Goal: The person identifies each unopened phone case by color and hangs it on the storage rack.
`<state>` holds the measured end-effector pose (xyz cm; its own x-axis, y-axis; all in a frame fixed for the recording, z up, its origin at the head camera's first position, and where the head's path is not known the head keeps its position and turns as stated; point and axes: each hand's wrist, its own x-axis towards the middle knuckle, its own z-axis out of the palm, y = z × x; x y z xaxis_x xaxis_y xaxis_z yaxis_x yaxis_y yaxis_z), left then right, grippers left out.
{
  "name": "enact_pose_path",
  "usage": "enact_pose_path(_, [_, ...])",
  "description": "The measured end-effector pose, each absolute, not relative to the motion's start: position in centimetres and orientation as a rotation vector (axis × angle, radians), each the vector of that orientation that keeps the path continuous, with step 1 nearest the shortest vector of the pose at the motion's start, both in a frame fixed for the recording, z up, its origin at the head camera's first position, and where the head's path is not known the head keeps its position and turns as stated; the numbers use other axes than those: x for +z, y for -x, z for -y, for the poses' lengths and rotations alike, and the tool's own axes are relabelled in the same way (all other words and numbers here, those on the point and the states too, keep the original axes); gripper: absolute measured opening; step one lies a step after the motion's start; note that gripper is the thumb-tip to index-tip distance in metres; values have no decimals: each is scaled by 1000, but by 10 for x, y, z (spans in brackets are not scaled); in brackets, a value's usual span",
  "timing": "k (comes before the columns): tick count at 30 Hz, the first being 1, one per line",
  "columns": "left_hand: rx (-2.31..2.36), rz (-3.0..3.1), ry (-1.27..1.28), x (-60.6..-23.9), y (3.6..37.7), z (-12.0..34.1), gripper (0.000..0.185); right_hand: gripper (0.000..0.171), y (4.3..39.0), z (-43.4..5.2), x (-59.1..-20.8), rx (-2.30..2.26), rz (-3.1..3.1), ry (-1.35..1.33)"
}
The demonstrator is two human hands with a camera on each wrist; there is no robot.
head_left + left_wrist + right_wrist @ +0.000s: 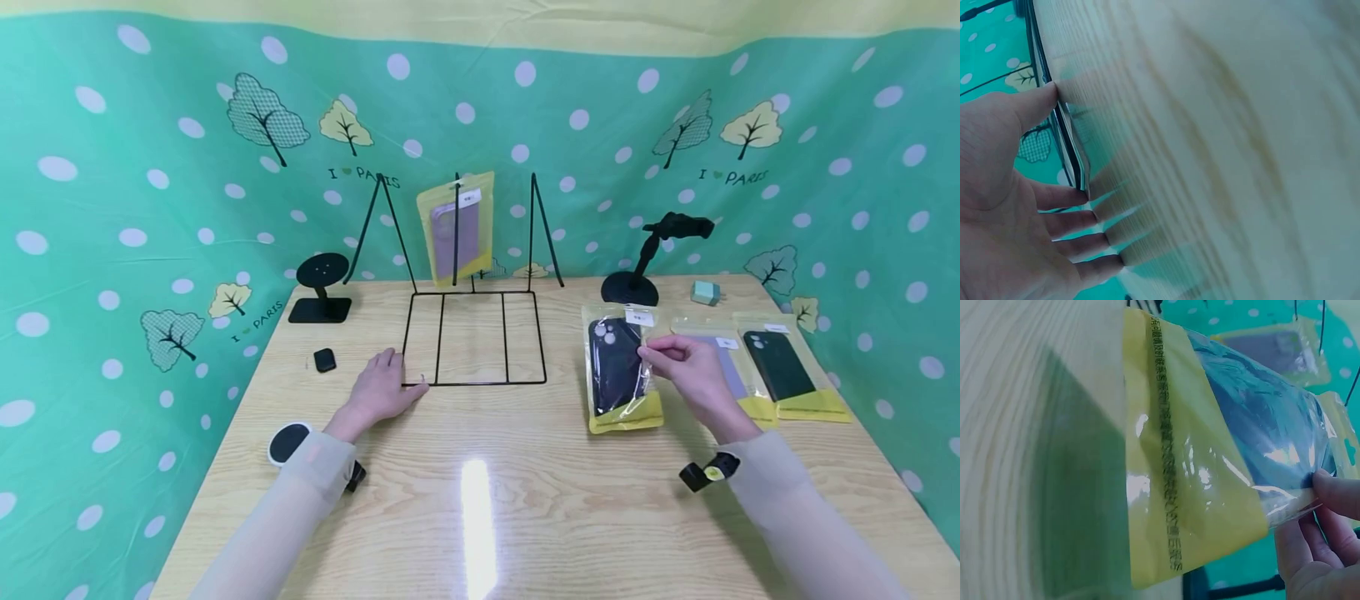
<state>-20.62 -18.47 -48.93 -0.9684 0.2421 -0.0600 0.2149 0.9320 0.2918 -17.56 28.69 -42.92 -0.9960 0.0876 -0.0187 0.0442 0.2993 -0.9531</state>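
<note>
My right hand [693, 375] pinches the right edge of a bagged dark phone case [617, 367] between thumb and fingers. In the right wrist view the bag's yellow lower end [1197, 469] is tilted above the wood, casting a shadow. At the black wire display rack [480, 384], my left hand [381, 387] rests by the front left corner. Its fingers [1072, 222] look extended and spread in the left wrist view. A bagged purple phone case [471, 229] hangs on the rack's middle prong. Right of the held bag lie a bagged purple case [731, 367], partly behind my hand, and a bagged dark case [780, 364].
A black stand with a round top [322, 271] is at the back left, near a small black square item [325, 360]. A round white-rimmed disc [288, 443] lies by my left forearm. At the back right are a black arm stand [630, 288] and a pale green charger [705, 292].
</note>
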Motion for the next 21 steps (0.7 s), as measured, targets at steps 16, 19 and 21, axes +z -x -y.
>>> enact_pose_path(16, [446, -2992, -363, -488, 206, 185, 82, 28, 151, -253, -379, 1895, 2376, -123])
enact_pose_path(19, [454, -2992, -360, -487, 205, 184, 82, 25, 147, -247, -373, 1931, 2331, -164])
enact_pose_path(21, [453, -2991, -359, -487, 205, 184, 82, 24, 145, -243, -369, 1939, 2311, -181])
